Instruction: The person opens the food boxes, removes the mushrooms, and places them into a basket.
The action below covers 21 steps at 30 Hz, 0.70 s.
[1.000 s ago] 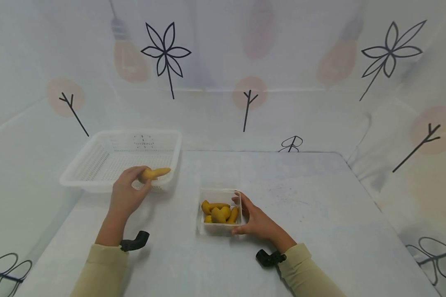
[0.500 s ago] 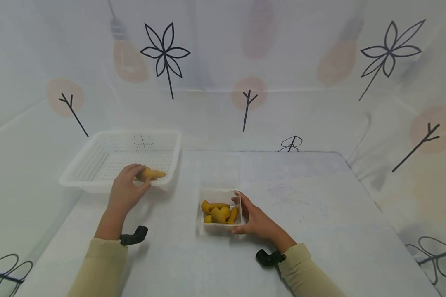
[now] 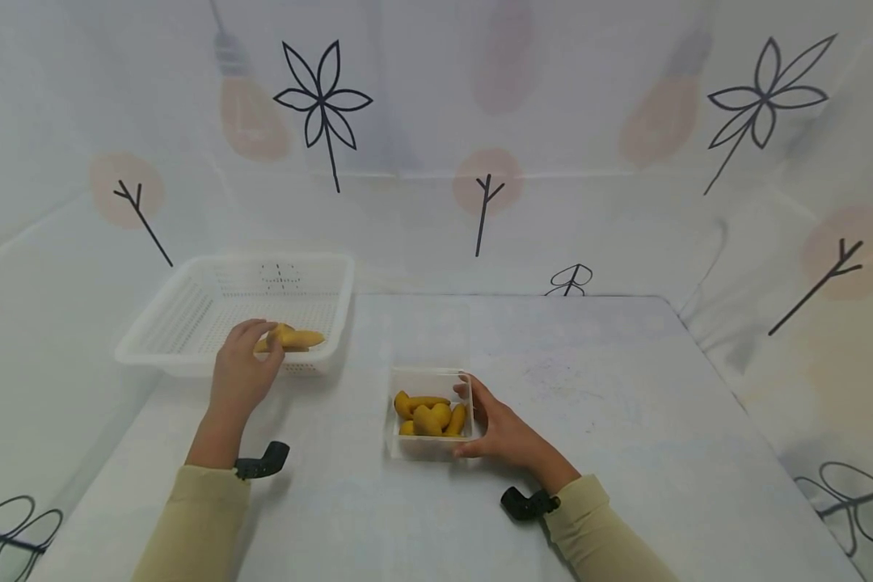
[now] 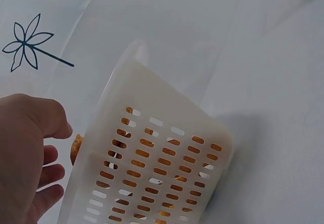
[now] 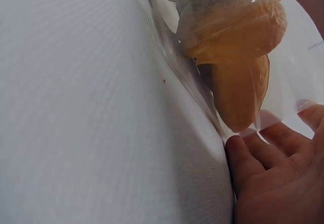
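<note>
Left hand (image 3: 243,372), fingers parted, hovers by long yellow fruit-like pieces (image 3: 304,339) at five o'clock in the white slotted plastic basket (image 3: 182,363) — probably light, firm, best pinched mid-length. Right hand (image 3: 505,434) grips the clear rectangular plastic box (image 3: 428,449) at three o'clock.

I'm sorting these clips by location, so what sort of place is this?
Probably a small indoor booth or staged work corner: a white-topped table is closed in by printed white sheeting, and a perforated basket and a clear box sit on it. The room beyond is hidden.
</note>
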### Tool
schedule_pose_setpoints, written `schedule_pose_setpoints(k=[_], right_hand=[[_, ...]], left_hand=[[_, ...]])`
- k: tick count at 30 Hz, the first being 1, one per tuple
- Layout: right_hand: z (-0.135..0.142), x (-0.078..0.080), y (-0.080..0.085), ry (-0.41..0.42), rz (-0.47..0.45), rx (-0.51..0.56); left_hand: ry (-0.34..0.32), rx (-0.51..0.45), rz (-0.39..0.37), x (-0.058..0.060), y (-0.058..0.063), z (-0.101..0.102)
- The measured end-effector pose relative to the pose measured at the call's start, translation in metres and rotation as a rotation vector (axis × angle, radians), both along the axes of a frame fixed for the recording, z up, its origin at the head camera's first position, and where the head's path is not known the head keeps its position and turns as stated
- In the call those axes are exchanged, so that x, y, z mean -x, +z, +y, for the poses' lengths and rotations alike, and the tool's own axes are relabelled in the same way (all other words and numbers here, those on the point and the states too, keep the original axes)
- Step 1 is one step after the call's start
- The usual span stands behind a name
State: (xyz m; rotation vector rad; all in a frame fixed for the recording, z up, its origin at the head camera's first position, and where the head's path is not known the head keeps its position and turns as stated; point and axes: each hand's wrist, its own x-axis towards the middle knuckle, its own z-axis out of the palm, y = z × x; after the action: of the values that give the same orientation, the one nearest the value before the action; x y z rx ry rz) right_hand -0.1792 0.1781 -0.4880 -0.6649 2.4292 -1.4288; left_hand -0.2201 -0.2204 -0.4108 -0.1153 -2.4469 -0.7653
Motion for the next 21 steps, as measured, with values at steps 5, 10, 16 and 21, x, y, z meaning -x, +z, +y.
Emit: schedule_pose_setpoints(k=[5,10,16,21], right_hand=[[0.001,0.000,-0.001,0.000,-0.004,0.001],[0.001,0.001,-0.001,0.000,0.004,0.001],[0.000,0.001,0.001,-0.011,0.010,-0.010],[0.001,0.001,0.000,-0.009,0.007,-0.011]], left_hand=[[0.003,-0.003,-0.015,-0.001,0.000,0.002],[-0.006,0.000,-0.003,-0.003,0.001,0.007],[-0.022,0.011,0.021,-0.005,0.004,0.014],[-0.061,0.067,0.037,-0.006,0.002,0.021]])
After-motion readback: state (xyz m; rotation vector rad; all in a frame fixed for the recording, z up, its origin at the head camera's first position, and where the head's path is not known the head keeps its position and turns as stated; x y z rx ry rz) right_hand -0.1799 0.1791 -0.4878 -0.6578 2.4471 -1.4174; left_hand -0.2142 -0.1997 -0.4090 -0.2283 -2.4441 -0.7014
